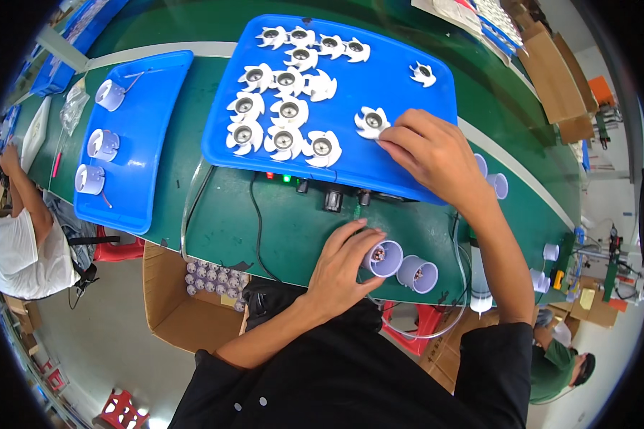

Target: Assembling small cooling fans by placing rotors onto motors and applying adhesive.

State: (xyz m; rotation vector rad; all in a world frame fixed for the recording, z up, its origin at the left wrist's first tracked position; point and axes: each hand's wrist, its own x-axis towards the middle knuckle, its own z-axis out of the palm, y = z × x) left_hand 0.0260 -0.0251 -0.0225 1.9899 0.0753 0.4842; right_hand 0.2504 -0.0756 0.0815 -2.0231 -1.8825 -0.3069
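My left hand (340, 270) is curled round a lavender plastic cup-shaped housing (396, 267) at the table's near edge; copper-coloured parts show inside it. A second lavender housing (427, 287) stands just right of it, with similar parts within. Over the right part of a large blue tray (401, 75), my right hand (428, 154) pinches the edge of a white fan impeller (371, 123) with a dark round hub. Several more white impellers (288, 111) lie in rows on the tray's left side. A single impeller (423, 74) sits near its far right corner.
A smaller blue tray (139, 143) at left holds several lavender housings with wires. A box with knobs (333, 200) sits under the large tray's near edge. A syringe-like tube (481, 279) hangs at right. An open carton (168, 297) stands below. Two other people sit nearby.
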